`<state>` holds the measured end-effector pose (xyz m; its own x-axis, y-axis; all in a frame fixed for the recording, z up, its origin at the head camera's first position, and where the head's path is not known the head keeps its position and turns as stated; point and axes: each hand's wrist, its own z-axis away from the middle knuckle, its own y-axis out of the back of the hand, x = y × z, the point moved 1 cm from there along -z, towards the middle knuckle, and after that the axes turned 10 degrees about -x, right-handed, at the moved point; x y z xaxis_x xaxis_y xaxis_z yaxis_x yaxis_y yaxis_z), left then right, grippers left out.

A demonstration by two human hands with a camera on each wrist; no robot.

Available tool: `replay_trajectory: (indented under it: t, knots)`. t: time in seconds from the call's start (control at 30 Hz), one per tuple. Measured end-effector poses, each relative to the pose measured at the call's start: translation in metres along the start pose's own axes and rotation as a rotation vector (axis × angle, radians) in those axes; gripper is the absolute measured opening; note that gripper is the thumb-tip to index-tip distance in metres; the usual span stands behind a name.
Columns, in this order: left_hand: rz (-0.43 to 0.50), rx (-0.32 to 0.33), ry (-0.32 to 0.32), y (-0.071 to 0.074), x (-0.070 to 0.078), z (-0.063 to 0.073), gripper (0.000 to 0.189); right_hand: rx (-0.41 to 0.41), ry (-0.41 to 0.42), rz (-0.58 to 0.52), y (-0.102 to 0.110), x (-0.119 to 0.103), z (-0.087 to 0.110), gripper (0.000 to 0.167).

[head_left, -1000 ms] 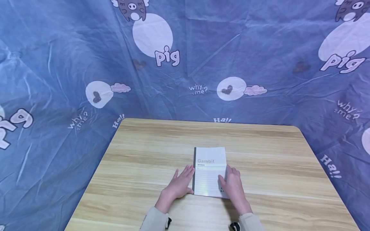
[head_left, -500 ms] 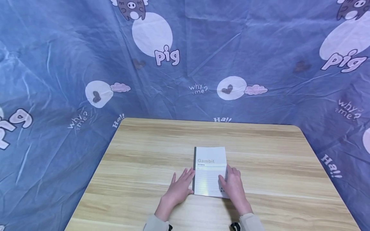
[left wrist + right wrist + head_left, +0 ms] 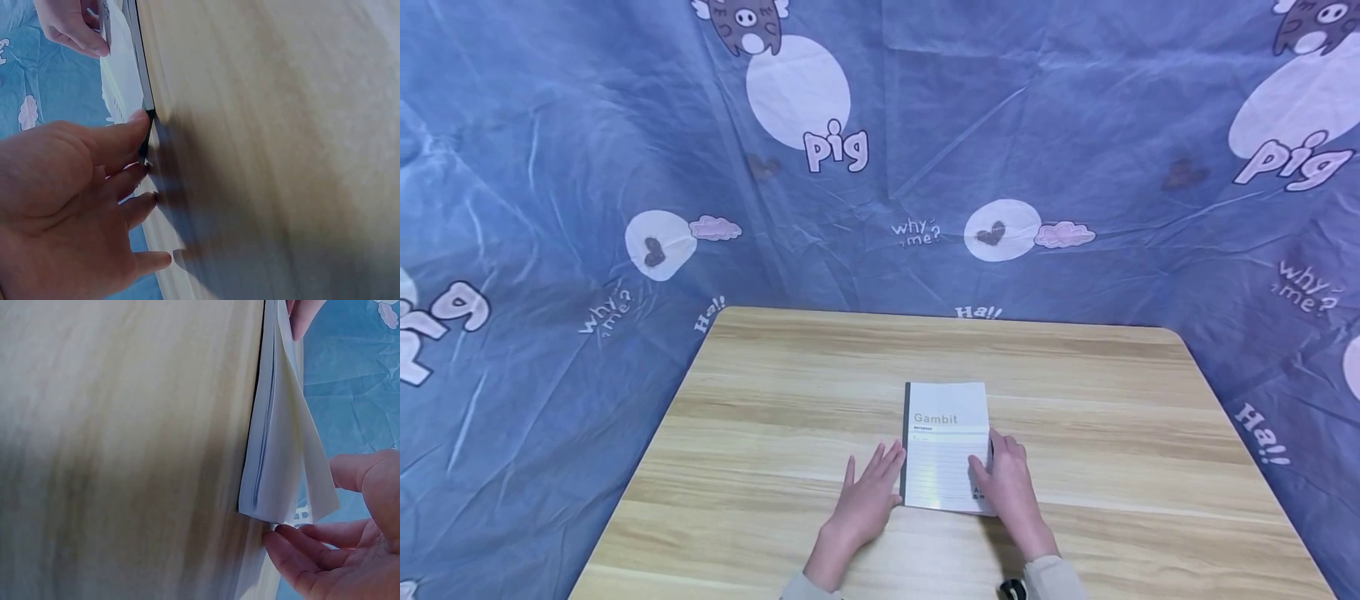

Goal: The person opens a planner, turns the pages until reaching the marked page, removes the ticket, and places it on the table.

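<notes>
A notebook [image 3: 943,467] with a pale cover, "Gambit" lettering and a dark spine lies on the wooden table. My left hand [image 3: 865,500] rests along the spine, fingers fairly straight and spread. Its thumb [image 3: 134,128] touches the lower end of the spine [image 3: 142,62]. At the opposite edge, my right hand [image 3: 1007,479] holds the notebook's lower right side, thumb over the cover and fingers bent beside the page edges. In the right wrist view the cover [image 3: 319,475] stands lifted away from the page block [image 3: 269,444], its corner by the right thumb [image 3: 350,472].
The wooden table [image 3: 790,375] extends around the notebook on all sides. A blue cloth [image 3: 925,108] printed with pigs and words hangs behind and along both sides. A black band [image 3: 1012,589] shows at the right wrist by the sleeve [image 3: 1054,577].
My left hand has slid slightly down along the spine toward the body, its fingers turning more upright in the head view. The right hand and the notebook have stayed nearly still.
</notes>
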<state>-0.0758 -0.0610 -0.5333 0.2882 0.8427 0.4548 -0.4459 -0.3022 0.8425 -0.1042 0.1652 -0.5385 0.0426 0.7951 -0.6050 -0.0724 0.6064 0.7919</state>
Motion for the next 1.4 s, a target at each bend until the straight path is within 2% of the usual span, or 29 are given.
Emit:
replay_trajectory:
  t: [0.17, 0.37, 0.77, 1.07, 1.23, 1.4]
  knots:
    - [-0.022, 0.017, 0.010, -0.005, 0.000, 0.000, 0.066, 0.005, -0.003, 0.011, 0.001, -0.002, 0.002, 0.061]
    - [-0.042, 0.051, 0.011, -0.010, -0.002, 0.001, 0.065, 0.030, 0.034, -0.011, 0.005, -0.008, 0.004, 0.061]
    - [-0.013, 0.106, 0.005, -0.015, -0.004, 0.005, 0.062, 0.071, 0.105, -0.182, 0.013, -0.027, 0.008, 0.060]
    - [-0.034, 0.150, 0.026, -0.020, -0.003, 0.008, 0.063, 0.083, 0.227, -0.370, 0.013, -0.043, 0.013, 0.053]
    - [0.002, 0.202, 0.014, -0.021, 0.000, 0.011, 0.062, 0.070, 0.287, -0.429, 0.011, -0.050, 0.014, 0.048]
    - [0.006, 0.285, -0.032, -0.019, 0.007, 0.013, 0.073, 0.058, 0.308, -0.439, 0.009, -0.055, 0.014, 0.044]
